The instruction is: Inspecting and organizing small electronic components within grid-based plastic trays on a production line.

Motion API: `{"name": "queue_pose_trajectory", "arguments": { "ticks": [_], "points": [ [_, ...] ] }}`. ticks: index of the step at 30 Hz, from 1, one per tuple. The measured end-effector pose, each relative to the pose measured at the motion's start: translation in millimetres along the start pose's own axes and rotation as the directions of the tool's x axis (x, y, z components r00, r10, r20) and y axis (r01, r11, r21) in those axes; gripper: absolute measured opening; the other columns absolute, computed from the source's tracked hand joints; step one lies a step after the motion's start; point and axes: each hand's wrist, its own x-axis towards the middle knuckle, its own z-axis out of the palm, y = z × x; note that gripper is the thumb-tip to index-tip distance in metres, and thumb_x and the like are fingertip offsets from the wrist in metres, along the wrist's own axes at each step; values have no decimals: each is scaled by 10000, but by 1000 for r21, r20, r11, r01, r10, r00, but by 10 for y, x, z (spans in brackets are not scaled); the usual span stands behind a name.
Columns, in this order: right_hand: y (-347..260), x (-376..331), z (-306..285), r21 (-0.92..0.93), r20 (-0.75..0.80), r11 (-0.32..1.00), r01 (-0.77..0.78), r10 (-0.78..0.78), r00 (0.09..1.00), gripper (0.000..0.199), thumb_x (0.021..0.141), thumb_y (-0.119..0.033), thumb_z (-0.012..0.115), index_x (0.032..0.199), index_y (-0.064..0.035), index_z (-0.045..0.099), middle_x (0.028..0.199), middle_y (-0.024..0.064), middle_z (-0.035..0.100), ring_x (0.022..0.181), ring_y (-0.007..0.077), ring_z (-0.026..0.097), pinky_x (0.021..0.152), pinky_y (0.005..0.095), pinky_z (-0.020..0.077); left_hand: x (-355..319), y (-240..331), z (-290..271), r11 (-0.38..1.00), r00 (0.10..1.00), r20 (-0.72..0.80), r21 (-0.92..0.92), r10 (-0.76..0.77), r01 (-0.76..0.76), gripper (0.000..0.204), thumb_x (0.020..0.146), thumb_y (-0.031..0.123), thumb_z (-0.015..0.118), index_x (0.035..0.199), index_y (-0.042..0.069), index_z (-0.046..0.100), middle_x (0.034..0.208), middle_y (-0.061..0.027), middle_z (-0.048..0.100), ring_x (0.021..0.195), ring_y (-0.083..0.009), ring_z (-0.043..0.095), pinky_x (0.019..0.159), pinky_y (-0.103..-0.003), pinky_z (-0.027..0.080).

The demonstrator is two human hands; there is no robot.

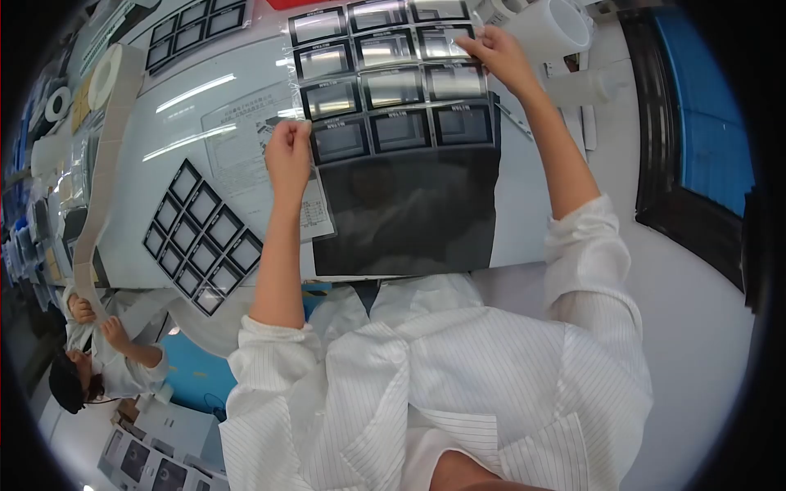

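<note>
A clear sheet (391,87) printed with rows of black rectangular frames lies over the far part of a dark, glossy sheet (405,213). My left hand (288,159) is closed in a pinch at the left edge of the clear sheet, near its lower rows. With thumb and fingers pressed together, my right hand (503,59) grips its right side, higher up. Light glares off the upper rows. The dark sheet sits flat on the white table, close to its near edge.
Another framed sheet (201,237) lies at an angle on the left and overhangs the table edge. Printed papers (246,135) rest beside my left hand. A white tub (553,33) stands far right. At lower left, a co-worker (123,344) handles a long pale strip (100,180).
</note>
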Motion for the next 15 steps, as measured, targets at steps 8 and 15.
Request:
{"name": "queue_pose_trajectory", "arguments": {
  "ticks": [8,15],
  "points": [
    [617,396,490,-133,-64,989,68,-77,995,366,785,-344,763,827,-25,589,624,9,586,573,78,560,538,245,453,147,-76,148,758,977,-103,648,186,-76,283,920,329,560,808,69,552,726,-146,641,662,-383,607,579,-467,450],
    [735,389,563,-84,-98,991,104,-112,989,358,807,-326,748,884,-11,596,664,34,626,593,76,582,562,233,468,99,-56,174,636,955,-115,766,275,-91,271,932,310,545,832,59,527,730,-159,628,663,-391,603,579,-460,461]
  ]
}}
